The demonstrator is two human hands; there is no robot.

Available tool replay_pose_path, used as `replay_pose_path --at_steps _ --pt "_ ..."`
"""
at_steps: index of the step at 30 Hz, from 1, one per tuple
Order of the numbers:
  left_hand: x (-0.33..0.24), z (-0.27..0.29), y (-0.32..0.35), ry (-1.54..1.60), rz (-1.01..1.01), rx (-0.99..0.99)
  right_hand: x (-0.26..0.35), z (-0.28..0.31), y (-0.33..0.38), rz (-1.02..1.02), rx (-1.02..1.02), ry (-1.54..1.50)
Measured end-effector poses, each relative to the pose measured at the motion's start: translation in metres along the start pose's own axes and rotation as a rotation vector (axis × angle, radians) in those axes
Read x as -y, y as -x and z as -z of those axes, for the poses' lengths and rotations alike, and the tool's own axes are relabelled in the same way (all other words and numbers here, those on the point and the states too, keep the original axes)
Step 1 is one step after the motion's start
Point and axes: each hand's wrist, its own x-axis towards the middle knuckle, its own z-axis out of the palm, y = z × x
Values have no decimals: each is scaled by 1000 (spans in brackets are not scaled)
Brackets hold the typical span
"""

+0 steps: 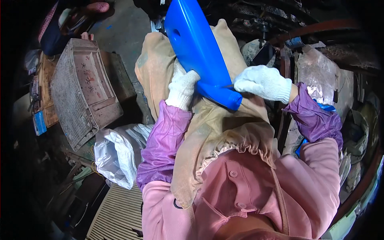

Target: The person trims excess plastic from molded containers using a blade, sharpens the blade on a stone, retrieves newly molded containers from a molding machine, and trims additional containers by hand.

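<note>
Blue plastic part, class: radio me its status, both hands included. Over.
Left hand grips blue plastic part. Right hand closed on thin object beside part's stubby projection. Part over beige apron; no obstruction visible.

The left hand (182, 84), gloved in white, is gripping the edge of a blue piece (198, 44). The right hand (260, 83), gloved likewise, is holding something thin (229, 86) at the piece, beside its stubby tube (224, 98). The piece is lying over an apron (156, 56). Leftward, a white sack (114, 156) is gaping near a box (94, 78).
</note>
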Motion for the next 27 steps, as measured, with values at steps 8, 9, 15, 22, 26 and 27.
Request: replay_pose_path --at_steps 8,9,15,22,26,27 --pt "3 0 -1 -43 -3 -29 -2 -1 -13 170 -65 205" --pt "2 -1 0 -36 1 -20 -1 -7 -11 229 -181 378" --pt "-13 -9 8 26 64 2 -4 -19 -24 202 -312 389" --pt "-10 -6 5 -22 -31 61 -11 3 -43 173 -556 261" --pt "1 4 1 -125 -26 50 -14 11 -7 63 33 -55" --pt "3 6 0 -113 -26 73 -15 14 -3 139 90 -6"
